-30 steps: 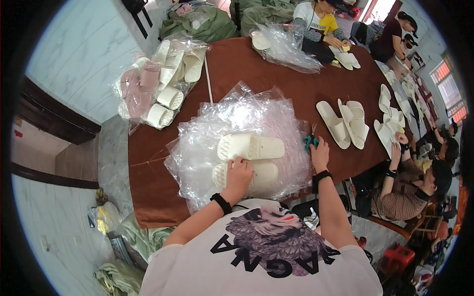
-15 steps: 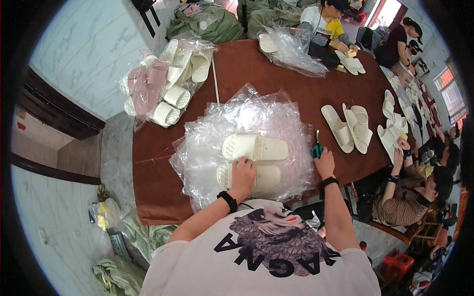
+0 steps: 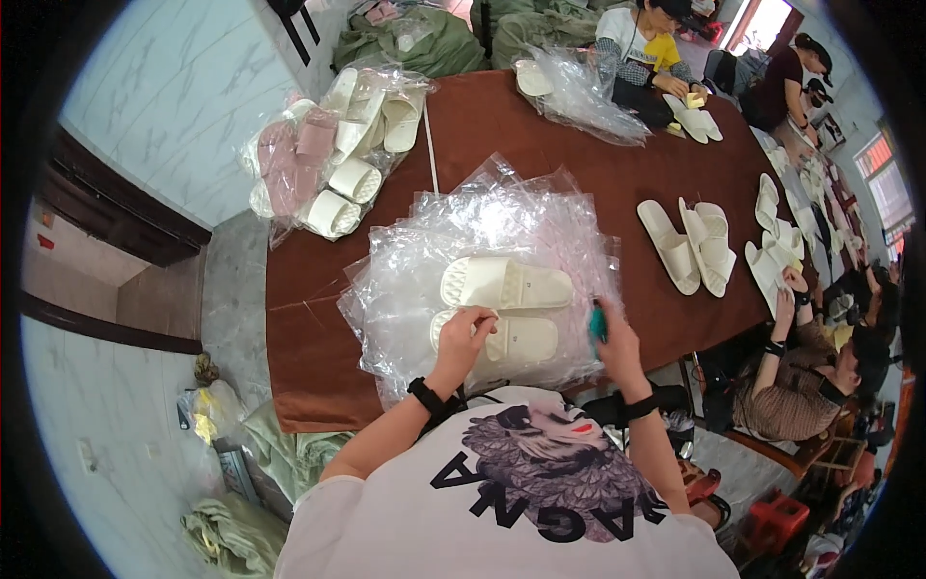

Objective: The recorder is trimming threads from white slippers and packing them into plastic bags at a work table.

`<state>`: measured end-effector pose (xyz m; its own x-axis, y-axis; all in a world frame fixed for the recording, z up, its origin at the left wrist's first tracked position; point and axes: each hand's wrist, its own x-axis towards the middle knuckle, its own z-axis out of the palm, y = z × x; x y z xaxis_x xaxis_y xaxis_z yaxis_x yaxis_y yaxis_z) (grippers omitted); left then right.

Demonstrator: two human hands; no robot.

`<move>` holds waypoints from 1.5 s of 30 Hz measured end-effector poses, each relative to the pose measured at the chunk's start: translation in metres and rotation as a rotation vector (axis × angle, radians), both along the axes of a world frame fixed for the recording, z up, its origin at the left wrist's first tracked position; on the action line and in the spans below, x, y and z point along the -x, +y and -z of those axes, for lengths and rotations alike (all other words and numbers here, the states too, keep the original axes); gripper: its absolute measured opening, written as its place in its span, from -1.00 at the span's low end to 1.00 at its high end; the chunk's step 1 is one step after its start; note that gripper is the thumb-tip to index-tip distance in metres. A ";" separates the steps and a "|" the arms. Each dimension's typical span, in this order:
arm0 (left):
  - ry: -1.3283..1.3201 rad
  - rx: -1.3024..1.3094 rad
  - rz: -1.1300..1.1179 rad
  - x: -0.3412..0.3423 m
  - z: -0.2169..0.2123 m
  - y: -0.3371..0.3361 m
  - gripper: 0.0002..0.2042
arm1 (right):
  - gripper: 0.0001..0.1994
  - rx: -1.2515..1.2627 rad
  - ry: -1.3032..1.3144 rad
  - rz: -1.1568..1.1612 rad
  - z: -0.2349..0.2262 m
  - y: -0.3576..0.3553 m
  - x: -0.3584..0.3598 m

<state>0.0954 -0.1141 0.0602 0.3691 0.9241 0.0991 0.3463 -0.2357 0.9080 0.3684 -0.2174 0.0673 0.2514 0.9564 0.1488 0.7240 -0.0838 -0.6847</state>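
Scissors [image 3: 598, 325] have moved over the bags [image 3: 405, 256], clasped in the right grip [image 3: 620, 351]; left grip [image 3: 465, 340], pinch unclear, is at the near slipper [image 3: 529, 339], perhaps steadying it.

glossy, crinkled clear plastic bags [image 3: 400, 256], smooth, matt, rubbery-looking slippers [image 3: 542, 288] and a matt cloth table cover [image 3: 304, 376]

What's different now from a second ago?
The right hand has picked up the teal scissors and brought them left, toward the cream slippers. The left hand has pinched its fingertips together at the near slipper. Both slippers stay on the plastic bags.
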 end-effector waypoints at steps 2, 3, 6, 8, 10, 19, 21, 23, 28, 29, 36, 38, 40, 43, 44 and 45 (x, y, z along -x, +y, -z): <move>-0.038 0.015 -0.005 0.000 0.000 -0.001 -0.91 | -0.37 0.025 -0.400 -0.180 -0.030 0.005 0.033; -0.080 0.027 -0.012 -0.001 -0.001 -0.002 -0.90 | -0.37 0.023 -0.403 -0.177 -0.031 0.009 0.043; -0.108 0.126 0.004 -0.003 0.001 -0.003 -0.87 | -0.41 -0.045 -0.562 -0.285 -0.033 0.019 0.061; -0.110 0.125 0.007 -0.004 -0.001 -0.005 -0.87 | -0.43 -0.015 -0.573 -0.278 -0.035 0.026 0.072; -0.112 0.123 0.007 -0.004 -0.001 -0.007 -0.87 | -0.47 -0.043 -0.586 -0.261 -0.034 0.033 0.080; -0.233 0.242 0.015 0.008 -0.006 -0.006 -0.86 | -0.53 0.121 -0.337 -0.060 -0.011 0.047 0.051; -0.438 0.275 0.021 0.019 -0.013 0.001 -0.85 | -0.54 0.136 -0.359 -0.022 -0.001 0.038 0.022; -0.491 0.279 0.021 0.025 -0.027 0.003 -0.85 | -0.54 0.151 -0.382 0.018 0.012 0.030 -0.005; -0.605 0.144 -0.104 0.050 -0.091 0.011 -0.84 | -0.56 0.172 -0.229 0.302 0.036 0.017 -0.053; -0.659 0.084 -0.189 0.059 -0.099 0.016 -0.84 | -0.56 0.175 -0.227 0.296 0.040 0.017 -0.060; -0.501 -0.253 -0.515 0.111 -0.137 0.031 -0.86 | -0.67 0.328 -0.457 0.246 0.068 0.037 -0.089; -0.231 -0.140 -0.478 0.114 -0.120 0.035 -0.87 | -0.70 0.526 -0.666 0.083 0.073 0.045 -0.100; 0.040 -0.031 -0.359 0.106 -0.081 0.033 -0.88 | -0.71 0.471 -0.639 0.162 0.064 0.052 -0.092; 0.307 0.005 -0.206 0.084 -0.008 0.031 -0.81 | -0.67 0.462 -0.582 0.313 0.038 0.066 -0.081; 0.351 0.016 -0.154 0.073 0.002 0.032 -0.77 | -0.65 0.402 -0.563 0.331 0.036 0.063 -0.081; 0.346 0.019 -0.151 0.063 0.008 0.034 -0.77 | -0.62 0.342 -0.544 0.350 0.032 0.059 -0.080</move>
